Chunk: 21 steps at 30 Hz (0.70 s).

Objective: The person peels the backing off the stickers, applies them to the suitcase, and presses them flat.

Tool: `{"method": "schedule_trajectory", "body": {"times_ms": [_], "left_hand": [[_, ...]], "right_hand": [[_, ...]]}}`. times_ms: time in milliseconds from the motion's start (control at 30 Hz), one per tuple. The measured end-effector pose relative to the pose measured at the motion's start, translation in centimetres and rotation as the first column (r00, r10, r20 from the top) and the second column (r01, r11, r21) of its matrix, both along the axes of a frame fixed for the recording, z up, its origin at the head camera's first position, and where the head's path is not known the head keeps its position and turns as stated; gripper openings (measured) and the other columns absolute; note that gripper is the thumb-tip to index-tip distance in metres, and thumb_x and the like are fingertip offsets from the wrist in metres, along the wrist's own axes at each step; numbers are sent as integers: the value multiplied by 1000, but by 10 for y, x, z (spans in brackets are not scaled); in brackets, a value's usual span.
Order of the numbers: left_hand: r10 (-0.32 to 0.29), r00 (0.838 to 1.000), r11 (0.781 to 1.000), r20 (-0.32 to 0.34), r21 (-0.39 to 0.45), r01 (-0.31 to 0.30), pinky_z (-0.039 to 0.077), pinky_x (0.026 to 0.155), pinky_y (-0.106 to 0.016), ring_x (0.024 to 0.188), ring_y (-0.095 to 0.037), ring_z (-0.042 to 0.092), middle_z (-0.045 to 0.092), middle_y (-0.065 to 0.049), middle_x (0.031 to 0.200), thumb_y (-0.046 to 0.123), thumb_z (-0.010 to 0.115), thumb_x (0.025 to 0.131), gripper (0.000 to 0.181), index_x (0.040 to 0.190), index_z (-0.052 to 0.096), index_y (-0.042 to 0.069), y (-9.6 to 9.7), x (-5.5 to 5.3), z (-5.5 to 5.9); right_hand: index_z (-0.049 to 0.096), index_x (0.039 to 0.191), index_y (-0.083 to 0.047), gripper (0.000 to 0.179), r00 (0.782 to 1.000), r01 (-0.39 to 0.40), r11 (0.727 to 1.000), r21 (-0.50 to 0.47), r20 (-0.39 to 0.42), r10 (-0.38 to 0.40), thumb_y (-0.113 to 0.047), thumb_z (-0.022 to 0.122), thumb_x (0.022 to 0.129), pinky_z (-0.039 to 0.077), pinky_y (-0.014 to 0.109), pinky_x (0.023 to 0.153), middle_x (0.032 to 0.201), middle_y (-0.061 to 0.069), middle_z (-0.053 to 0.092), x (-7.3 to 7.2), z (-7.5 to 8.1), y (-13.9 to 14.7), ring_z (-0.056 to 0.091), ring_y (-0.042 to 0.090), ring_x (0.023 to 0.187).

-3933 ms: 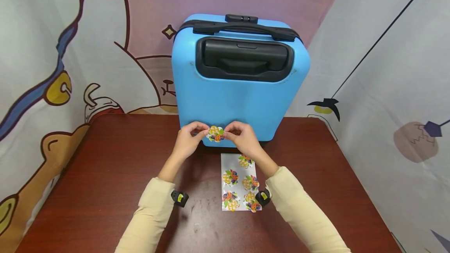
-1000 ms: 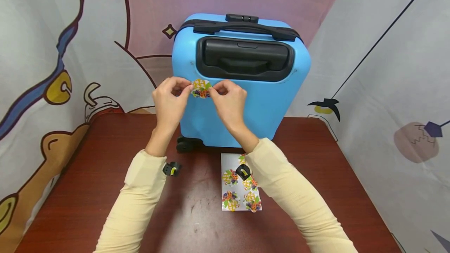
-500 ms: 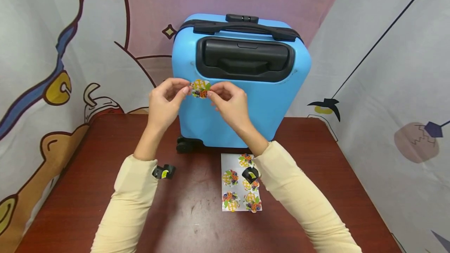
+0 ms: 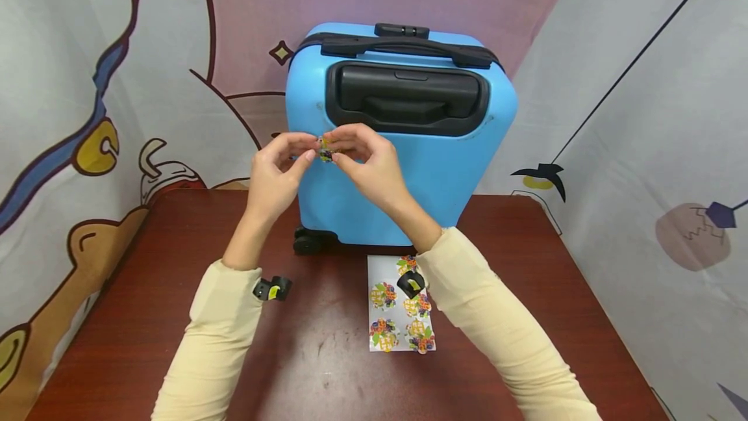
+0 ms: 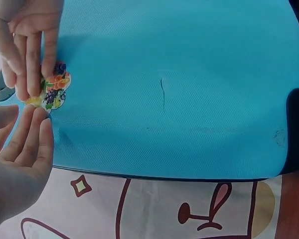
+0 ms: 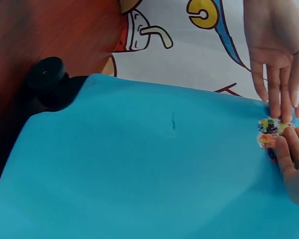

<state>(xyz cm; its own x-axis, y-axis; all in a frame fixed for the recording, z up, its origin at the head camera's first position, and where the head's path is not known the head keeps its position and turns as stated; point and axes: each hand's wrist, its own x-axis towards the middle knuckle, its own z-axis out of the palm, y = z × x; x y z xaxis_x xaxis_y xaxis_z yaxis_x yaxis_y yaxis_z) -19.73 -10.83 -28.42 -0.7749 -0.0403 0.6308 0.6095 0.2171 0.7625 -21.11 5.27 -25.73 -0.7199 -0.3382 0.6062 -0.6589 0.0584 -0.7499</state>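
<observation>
A small round sticker [image 4: 325, 153] printed with colourful fruit lies against the upper left of a blue suitcase [image 4: 386, 193], below its black handle recess. My left hand [image 4: 273, 180] has its fingertips at the sticker's left edge. The fingers of my right hand [image 4: 374, 164] lie nearly straight over its other side and cover part of the print. In the left wrist view the sticker [image 5: 59, 92] shows beyond both sets of fingertips, the thumbs standing off from the fingers. The right wrist view shows the sticker [image 6: 266, 130] between the two hands' fingers.
On the brown table [image 4: 327, 369], in front of the suitcase, lies a white sheet [image 4: 377, 271] with several similar fruit stickers, partly under my right forearm. A black wheel [image 4: 306, 241] shows at the suitcase's lower left. Cartoon-printed cloth [image 4: 175, 115] hangs behind and at the sides.
Both hands rose with the sticker from low on the suitcase to its upper left. In the last half second my right hand moved left, its fingers now covering much of the sticker.
</observation>
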Motion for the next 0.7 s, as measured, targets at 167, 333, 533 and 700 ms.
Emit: {"method": "schedule_trajectory", "body": {"times_ms": [167,333,533,700], "left_hand": [[-6,1000,1000,-1,13,6,45,67,-22,85,-9,57,63,-15,100,2,59,87,18,104,62,-6,0,0,-1],[-6,1000,1000,-2,18,6,45,68,-22,84,-9,57,63,-15,100,2,59,87,18,103,62,-6,0,0,-1],[-9,1000,1000,-4,13,9,44,68,-22,86,-12,58,63,-16,100,2,59,87,18,103,62,-7,1,0,-3],[-1,1000,1000,3,5,1,44,68,-22,85,-12,57,63,-16,99,3,58,88,18,103,62,-6,1,-1,-1]], "right_hand": [[57,107,7,24,999,16,1000,19,46,-17,11,57,82,48,30,78,103,18,63,0,-11,1,61,25,93],[59,106,6,25,995,19,999,38,97,-22,11,57,81,48,31,79,104,18,63,-1,-26,2,61,23,95],[60,102,5,23,990,31,998,51,134,-37,11,57,80,48,29,79,101,17,65,0,-38,3,62,22,93],[59,101,8,22,992,28,999,30,120,-32,12,56,80,49,30,78,99,20,64,0,-30,2,62,24,91]]}}
